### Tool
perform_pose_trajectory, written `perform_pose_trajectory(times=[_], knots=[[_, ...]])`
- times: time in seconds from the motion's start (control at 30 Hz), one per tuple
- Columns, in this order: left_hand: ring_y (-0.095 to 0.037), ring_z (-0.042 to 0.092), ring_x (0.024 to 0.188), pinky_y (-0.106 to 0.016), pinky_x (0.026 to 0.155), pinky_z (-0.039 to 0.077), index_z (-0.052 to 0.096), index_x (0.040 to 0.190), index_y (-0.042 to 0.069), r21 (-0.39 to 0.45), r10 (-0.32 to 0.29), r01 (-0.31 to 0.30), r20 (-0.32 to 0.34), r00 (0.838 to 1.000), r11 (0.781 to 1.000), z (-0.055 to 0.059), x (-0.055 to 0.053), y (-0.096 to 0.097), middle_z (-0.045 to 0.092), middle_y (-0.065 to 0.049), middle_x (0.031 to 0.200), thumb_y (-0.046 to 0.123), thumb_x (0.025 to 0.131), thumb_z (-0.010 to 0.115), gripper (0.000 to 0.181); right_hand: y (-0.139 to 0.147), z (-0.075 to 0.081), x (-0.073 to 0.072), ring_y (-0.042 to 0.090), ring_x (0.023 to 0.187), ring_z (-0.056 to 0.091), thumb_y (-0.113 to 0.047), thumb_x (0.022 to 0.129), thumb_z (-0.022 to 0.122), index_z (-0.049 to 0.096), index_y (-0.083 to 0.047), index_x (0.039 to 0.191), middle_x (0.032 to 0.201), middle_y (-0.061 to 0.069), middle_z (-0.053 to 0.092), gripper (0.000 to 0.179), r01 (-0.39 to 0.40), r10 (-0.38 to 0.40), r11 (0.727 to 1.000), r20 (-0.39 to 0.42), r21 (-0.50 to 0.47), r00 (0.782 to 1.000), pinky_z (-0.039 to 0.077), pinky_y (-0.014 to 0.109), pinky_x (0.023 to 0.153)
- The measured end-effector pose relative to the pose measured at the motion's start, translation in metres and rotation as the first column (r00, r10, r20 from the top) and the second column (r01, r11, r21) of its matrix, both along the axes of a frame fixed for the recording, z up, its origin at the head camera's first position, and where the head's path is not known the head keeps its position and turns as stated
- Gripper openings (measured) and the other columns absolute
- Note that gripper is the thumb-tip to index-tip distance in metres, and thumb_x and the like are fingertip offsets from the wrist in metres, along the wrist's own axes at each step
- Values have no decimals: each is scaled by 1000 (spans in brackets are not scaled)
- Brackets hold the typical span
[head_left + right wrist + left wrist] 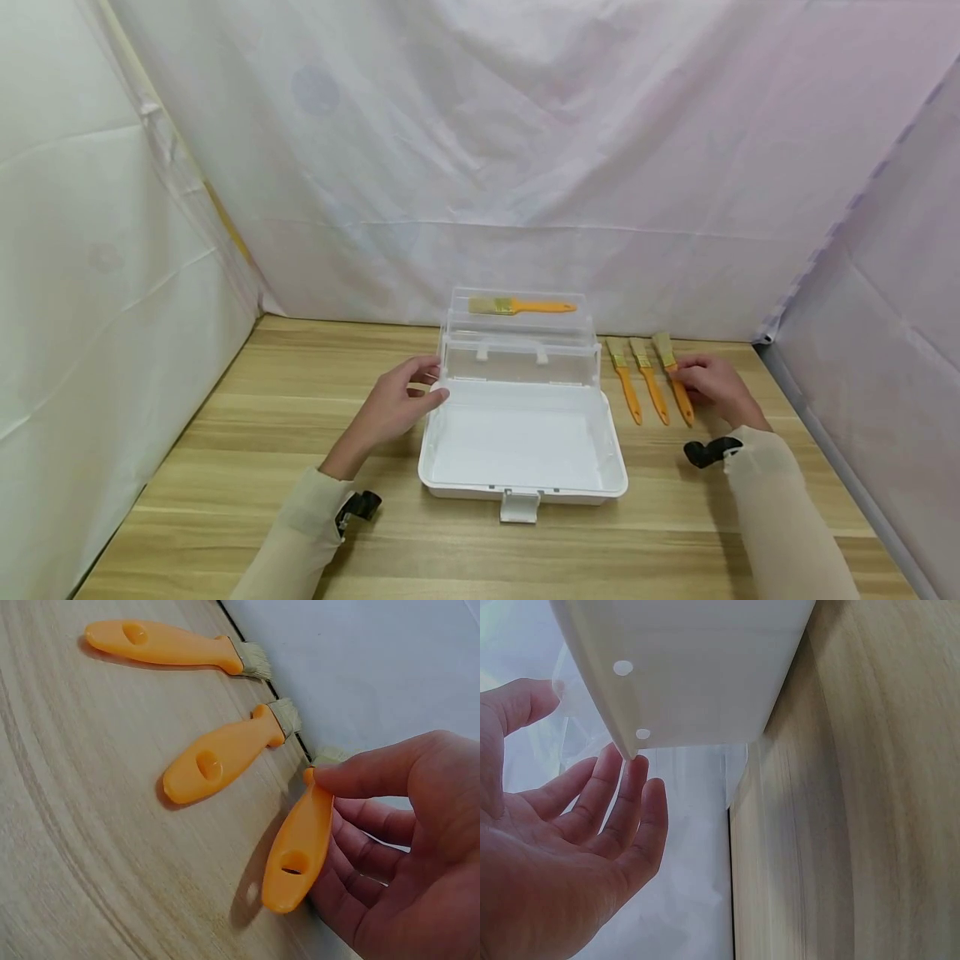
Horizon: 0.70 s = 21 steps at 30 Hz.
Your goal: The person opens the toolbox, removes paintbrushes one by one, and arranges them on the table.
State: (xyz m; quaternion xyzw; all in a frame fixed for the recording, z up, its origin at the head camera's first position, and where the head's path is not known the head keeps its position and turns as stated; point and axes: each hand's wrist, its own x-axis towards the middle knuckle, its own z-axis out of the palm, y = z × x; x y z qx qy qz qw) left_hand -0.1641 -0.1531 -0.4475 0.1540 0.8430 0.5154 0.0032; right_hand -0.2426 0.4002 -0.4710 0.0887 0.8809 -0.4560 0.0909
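My right hand [708, 383] pinches the orange-handled paintbrush [296, 855] farthest right, thumb on top near the ferrule. In the right wrist view, its handle is raised off the wood and casts a shadow beneath. Two similar paintbrushes, a middle one [651, 383] and a left one [626, 383], lie side by side on the table. At the back left corner of a white plastic box [525, 442] is my left hand [393, 400], fingers loosely bent and fingertips at the rim. The box's clear lid [517, 337] stands open toward the back. A fourth paintbrush [543, 306] lies sideways at the lid's top.
A white latch [519, 507] hangs from the front of the box. Pale cloth [487, 150] closes off the back and both sides of the wood-grain table [247, 417]. The brushes' bristle ends lie near the table's back edge.
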Motion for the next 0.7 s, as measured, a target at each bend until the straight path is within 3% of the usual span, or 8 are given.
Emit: perform_pose_trajectory(times=[0.27, 0.7], knots=[[-35, 68, 122, -52, 104, 59, 60, 151, -2, 4, 3, -3, 9, 1000, 1000, 0, 0, 0, 70, -17, 132, 15, 104, 78, 53, -10, 2, -2, 17, 86, 65, -19, 106, 67, 60, 13, 138, 126, 24, 64, 45, 38, -38, 997, 1, 66, 999, 60, 28, 70], [-35, 68, 123, -52, 105, 59, 59, 152, -2, 11, 2, -2, 18, 1000, 1000, 0, 0, 0, 70, -17, 132, 16, 104, 77, 54, -15, 1, -3, 26, 85, 64, -19, 101, 71, 65, 11, 129, 117, 25, 67, 41, 34, -23, 973, -49, 229, 999, 56, 31, 67]])
